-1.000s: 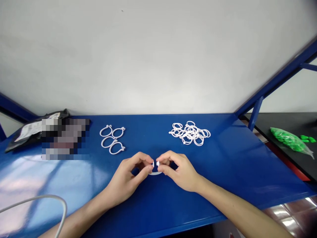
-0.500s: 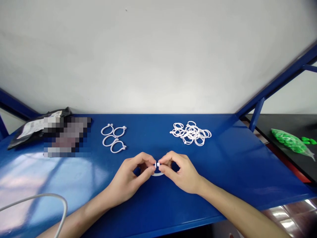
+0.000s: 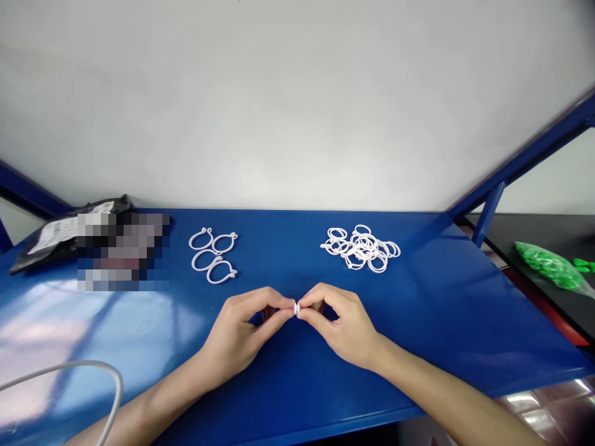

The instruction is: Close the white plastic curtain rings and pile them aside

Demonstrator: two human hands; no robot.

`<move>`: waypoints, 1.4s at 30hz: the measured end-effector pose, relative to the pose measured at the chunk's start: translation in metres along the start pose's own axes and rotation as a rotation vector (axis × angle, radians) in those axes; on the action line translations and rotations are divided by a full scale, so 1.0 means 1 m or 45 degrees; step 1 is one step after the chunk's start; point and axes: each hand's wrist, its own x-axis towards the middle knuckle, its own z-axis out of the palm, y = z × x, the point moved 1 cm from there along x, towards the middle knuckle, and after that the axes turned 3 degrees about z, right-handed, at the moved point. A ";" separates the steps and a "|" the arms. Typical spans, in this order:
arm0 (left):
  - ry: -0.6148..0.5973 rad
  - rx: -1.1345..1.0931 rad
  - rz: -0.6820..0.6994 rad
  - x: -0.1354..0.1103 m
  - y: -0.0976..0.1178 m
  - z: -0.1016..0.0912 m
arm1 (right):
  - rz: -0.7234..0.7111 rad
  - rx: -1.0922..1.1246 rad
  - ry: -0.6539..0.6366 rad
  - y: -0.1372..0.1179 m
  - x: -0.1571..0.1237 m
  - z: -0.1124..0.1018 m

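Between my fingertips, low in the middle of the head view, is a white plastic ring with its two small end pieces pressed against each other. My left hand pinches one end between thumb and forefinger. The other end is pinched the same way by my right hand. The rest of this ring is hidden from sight. Beyond my left hand, several similar rings lie side by side, with knobbed ends. A loose heap of white rings lies beyond my right hand.
The blue table meets a pale wall behind. Black plastic packages lie at the left, partly pixelated. A white cable loops in front at lower left. A bag of green pieces rests on a black surface past the blue frame bar.
The gap between the ring's two ends has closed as my fingertips came together. The curved part seen below them earlier is out of sight. The view has shifted slightly.
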 end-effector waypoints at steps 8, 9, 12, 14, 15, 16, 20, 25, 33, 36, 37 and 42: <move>-0.039 0.033 0.184 0.001 0.003 0.002 | -0.187 -0.051 0.022 0.001 -0.004 0.005; -0.055 0.038 0.207 0.000 0.002 0.003 | -0.215 -0.061 0.015 0.002 -0.005 0.005; -0.099 0.079 0.278 -0.003 -0.001 0.006 | -0.242 -0.089 -0.038 0.007 -0.007 0.005; -0.118 0.130 0.320 -0.003 -0.004 0.008 | -0.206 -0.093 -0.082 0.009 -0.006 0.005; -0.129 0.159 0.333 -0.002 -0.005 0.007 | -0.183 -0.097 -0.095 0.010 -0.004 0.004; -0.142 0.194 0.347 0.000 -0.007 0.006 | -0.163 -0.107 -0.100 0.010 -0.002 0.004; -0.034 0.562 0.387 0.016 -0.021 -0.014 | -0.175 -0.249 -0.022 0.013 0.012 -0.003; 0.332 1.264 -0.032 0.034 -0.058 -0.053 | -0.268 -0.730 0.336 0.031 0.027 -0.043; 0.166 1.370 -0.391 0.037 -0.076 -0.058 | 0.053 -1.202 0.580 0.054 0.031 -0.093; 0.185 1.279 -0.294 0.037 -0.071 -0.061 | -0.029 -1.171 0.639 0.047 0.029 -0.084; 0.195 1.215 -0.226 0.037 -0.068 -0.062 | -0.077 -1.126 0.635 0.043 0.028 -0.079; 0.054 0.551 -0.192 0.033 -0.033 -0.043 | -0.277 -0.666 0.340 0.021 0.018 -0.042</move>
